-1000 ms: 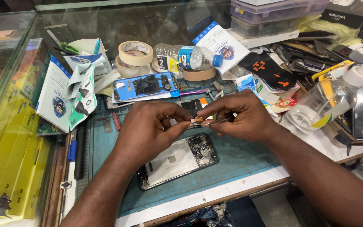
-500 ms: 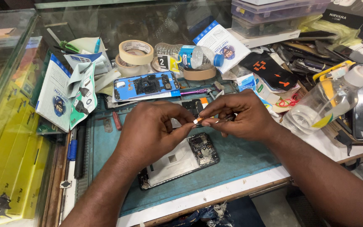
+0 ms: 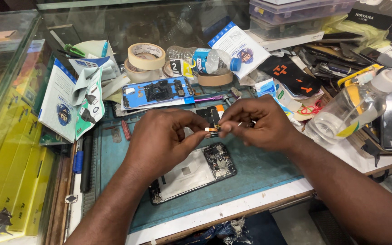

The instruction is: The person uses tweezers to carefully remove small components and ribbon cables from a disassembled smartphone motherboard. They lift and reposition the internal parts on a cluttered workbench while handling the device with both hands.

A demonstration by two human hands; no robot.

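Note:
My left hand (image 3: pixel 166 138) and my right hand (image 3: pixel 259 122) meet above a teal work mat (image 3: pixel 259 174). Between their fingertips they pinch a small orange flex part (image 3: pixel 213 129). Just below the hands lies an opened phone (image 3: pixel 193 172) with its circuit board bared at the right end. Behind the hands rests a blue phone frame (image 3: pixel 157 93), and a purple screwdriver (image 3: pixel 212 98) lies next to it.
Rolls of tape (image 3: pixel 146 56), a plastic water bottle (image 3: pixel 205 59) and white-blue packets (image 3: pixel 69 102) crowd the back. A clear spray bottle (image 3: pixel 357 106) stands at the right among phone parts. Yellow boxes (image 3: pixel 5 181) show under the glass at left.
Both hands have shifted slightly while working the small part between the fingertips. The phone on the mat has stayed put.

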